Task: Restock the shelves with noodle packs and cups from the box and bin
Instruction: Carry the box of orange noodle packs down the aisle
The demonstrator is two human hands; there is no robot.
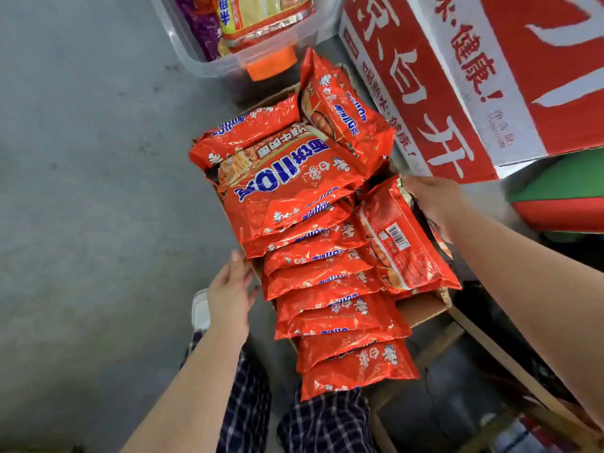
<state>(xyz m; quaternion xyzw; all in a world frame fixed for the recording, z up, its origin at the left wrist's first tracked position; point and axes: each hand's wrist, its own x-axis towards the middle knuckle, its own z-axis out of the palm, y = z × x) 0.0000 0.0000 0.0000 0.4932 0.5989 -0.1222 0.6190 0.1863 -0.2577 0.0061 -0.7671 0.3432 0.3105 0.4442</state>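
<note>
Lying overlapped in a cardboard box (pixel 421 310) on the floor: red noodle packs (pixel 313 256). Right hand (pixel 434 201), fingers curled behind one upturned pack (pixel 400 237) at the box's right side. Left hand (pixel 230 289), fingers straight, beside the box's left edge.

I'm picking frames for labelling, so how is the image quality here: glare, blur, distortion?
Head view: glare glints off the crinkled foil of the red noodle packs, though the large print stays readable; wide-angle distortion bends the red-and-white carton and the clear bin near the edges; the left hand and right hand look slightly soft; the lower right corner is dark.
</note>
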